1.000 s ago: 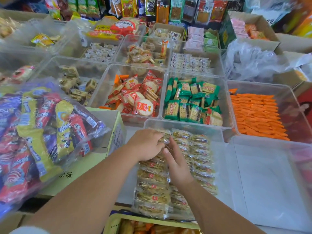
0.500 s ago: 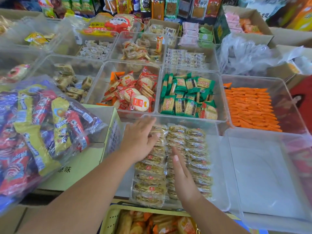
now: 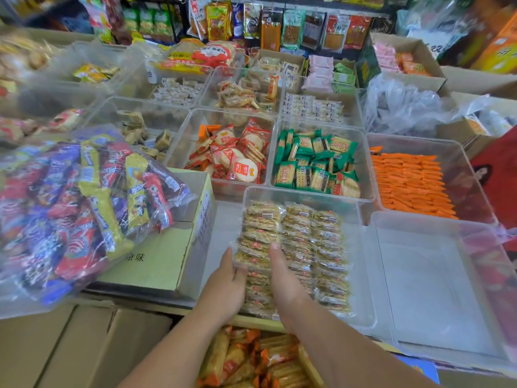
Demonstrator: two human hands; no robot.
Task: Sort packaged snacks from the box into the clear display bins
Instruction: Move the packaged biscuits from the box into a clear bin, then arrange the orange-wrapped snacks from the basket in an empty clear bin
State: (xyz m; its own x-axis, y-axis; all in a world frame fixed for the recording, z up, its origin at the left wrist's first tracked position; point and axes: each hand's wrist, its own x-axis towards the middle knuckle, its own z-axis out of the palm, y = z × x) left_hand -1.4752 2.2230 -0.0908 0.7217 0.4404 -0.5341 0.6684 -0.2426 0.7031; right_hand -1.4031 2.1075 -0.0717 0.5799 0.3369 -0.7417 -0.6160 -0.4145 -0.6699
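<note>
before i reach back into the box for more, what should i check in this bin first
1. Left hand lies against the left side of the left row of packets: ok.
2. Right hand lies against that row's right side, fingers straight: ok.
3. Three rows lie straight in the clear bin: ok at the far end; the hands hide the left row's near end, so cannot tell.
4. Bare floor shows in the bin to the right of the rows: ok.
5. Box has orange packets left: ok.
</note>
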